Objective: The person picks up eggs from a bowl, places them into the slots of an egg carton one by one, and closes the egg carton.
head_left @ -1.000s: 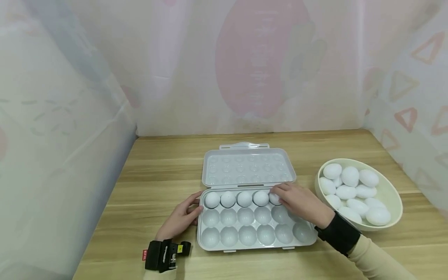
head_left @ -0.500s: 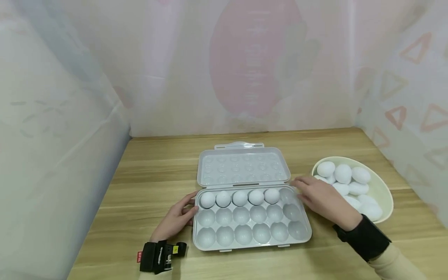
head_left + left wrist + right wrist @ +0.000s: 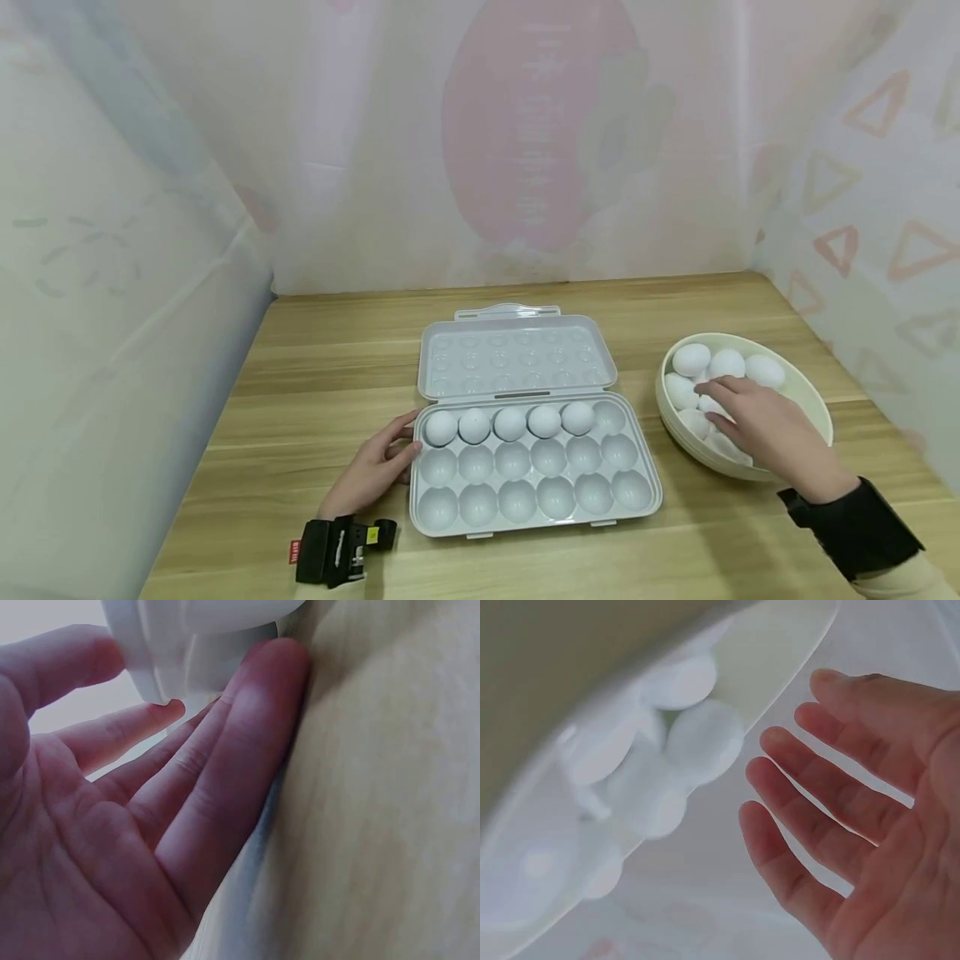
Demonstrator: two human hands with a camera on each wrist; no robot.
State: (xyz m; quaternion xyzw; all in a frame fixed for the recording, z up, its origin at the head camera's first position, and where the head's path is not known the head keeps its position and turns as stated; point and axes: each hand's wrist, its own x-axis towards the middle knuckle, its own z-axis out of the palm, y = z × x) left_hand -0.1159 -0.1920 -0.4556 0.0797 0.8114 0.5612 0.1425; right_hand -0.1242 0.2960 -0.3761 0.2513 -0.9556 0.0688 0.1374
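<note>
A white plastic egg box (image 3: 535, 523) lies with its lid (image 3: 517, 354) folded back. Several white eggs (image 3: 510, 425) fill most of its far row; the far right cup holds none. At the box's left side is my left hand (image 3: 371, 471), its thumb and index fingertip touching the rim (image 3: 154, 667) and its other fingers stretched low along the side. My right hand (image 3: 780, 433) hovers over a cream bowl (image 3: 813, 400) of white eggs (image 3: 765, 371). In the right wrist view, its fingers (image 3: 802, 814) are spread and hold nothing, apart from the eggs (image 3: 705, 742).
The wooden table (image 3: 337, 358) carries the box in the middle and the bowl at the right. Printed cloth walls (image 3: 360, 208) stand at the back and both sides. A black wrist camera (image 3: 341, 550) sits on my left wrist.
My right hand let go of an egg in the fifth cup of the far row, then moved right to above the bowl. The left hand stayed at the box. The view shifted slightly.
</note>
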